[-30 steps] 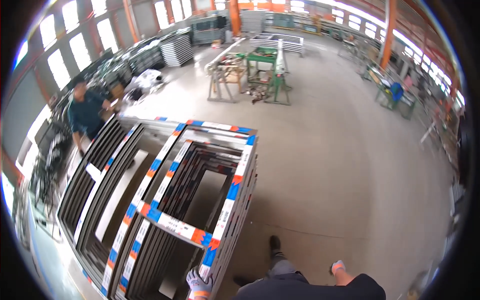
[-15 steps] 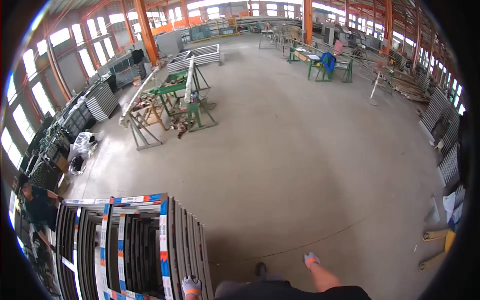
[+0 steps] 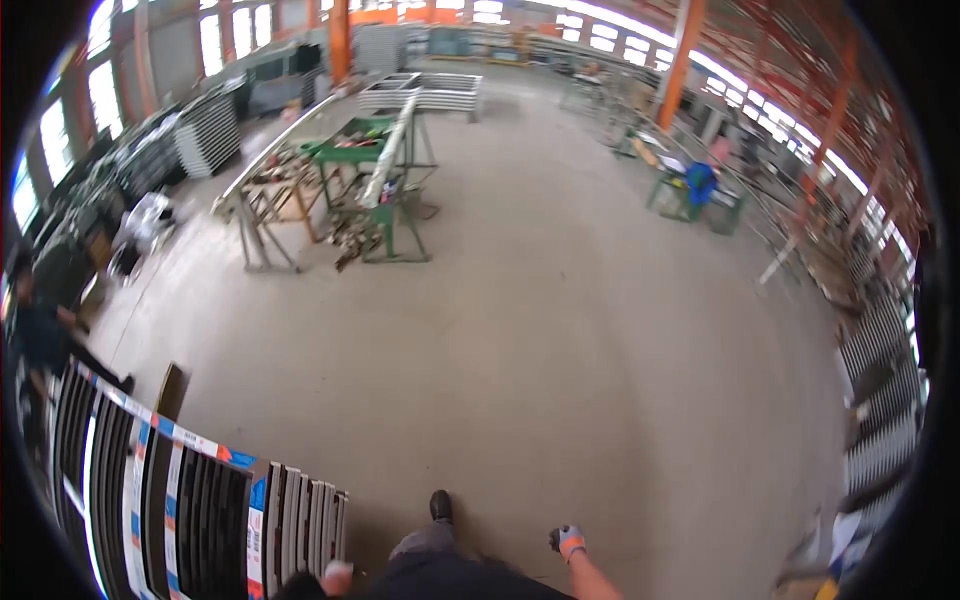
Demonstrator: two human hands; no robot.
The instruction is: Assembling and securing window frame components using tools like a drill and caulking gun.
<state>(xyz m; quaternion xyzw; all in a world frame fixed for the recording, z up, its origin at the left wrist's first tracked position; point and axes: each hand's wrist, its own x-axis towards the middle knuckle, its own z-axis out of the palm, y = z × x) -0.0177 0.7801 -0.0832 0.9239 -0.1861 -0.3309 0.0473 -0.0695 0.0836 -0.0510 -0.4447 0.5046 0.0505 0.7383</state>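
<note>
A stack of upright metal frames [image 3: 213, 440] with white, blue and orange tape along the edges stands at my lower left. My left hand [image 3: 338, 578] is low beside the stack's right end, blurred and partly cut off; its fingers cannot be made out, nor whether it touches the frames. My right hand [image 3: 568, 541], in a grey glove with an orange cuff, hangs over the floor at my right. Its fingers are curled in, and nothing shows in them. One dark shoe [image 3: 441, 506] is ahead of my body.
Another person [image 3: 45, 330] stands beyond the stack at far left. Ahead are a green workbench [image 3: 355, 147] and trestles bearing long bars [image 3: 392, 150]. A green table [image 3: 680, 185] with a blue cloth stands far right. Ribbed stacks [image 3: 880, 400] line the right edge.
The view has turned right and moved forward, so the stack sits lower and farther left. One foot has stepped ahead. The other person's arm now reaches along the stack's far end.
</note>
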